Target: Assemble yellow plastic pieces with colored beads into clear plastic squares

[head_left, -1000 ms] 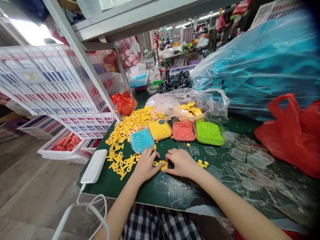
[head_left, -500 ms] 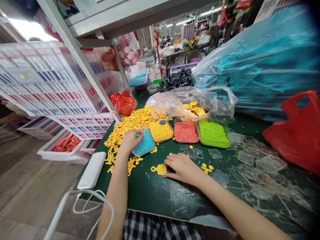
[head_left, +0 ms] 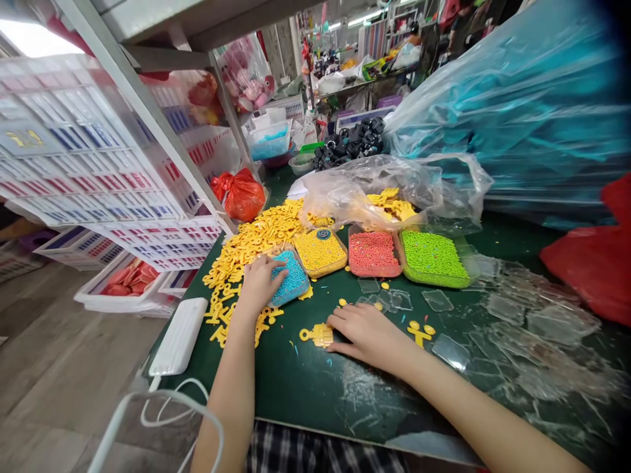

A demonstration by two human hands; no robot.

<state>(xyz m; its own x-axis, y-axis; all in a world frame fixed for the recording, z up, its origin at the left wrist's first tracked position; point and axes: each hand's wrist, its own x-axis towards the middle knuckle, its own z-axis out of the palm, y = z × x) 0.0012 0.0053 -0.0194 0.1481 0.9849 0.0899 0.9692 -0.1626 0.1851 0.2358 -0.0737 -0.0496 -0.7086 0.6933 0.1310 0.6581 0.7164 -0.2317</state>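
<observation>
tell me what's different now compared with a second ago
The left hand has left the yellow piece and moved forward and to the left, to the blue bead tray; whether it grips anything there is unclear. The right hand stays at the piece's right end. The red bead tray and green bead tray remain side by side.

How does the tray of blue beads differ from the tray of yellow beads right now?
The blue tray holds blue beads; the yellow tray holds yellow ones. A dark round disc lies on the yellow tray's beads, while none shows on the blue tray. The left hand reaches over the blue tray's edge; neither hand is at the yellow tray. Both are squarish, open-topped trays.
</observation>
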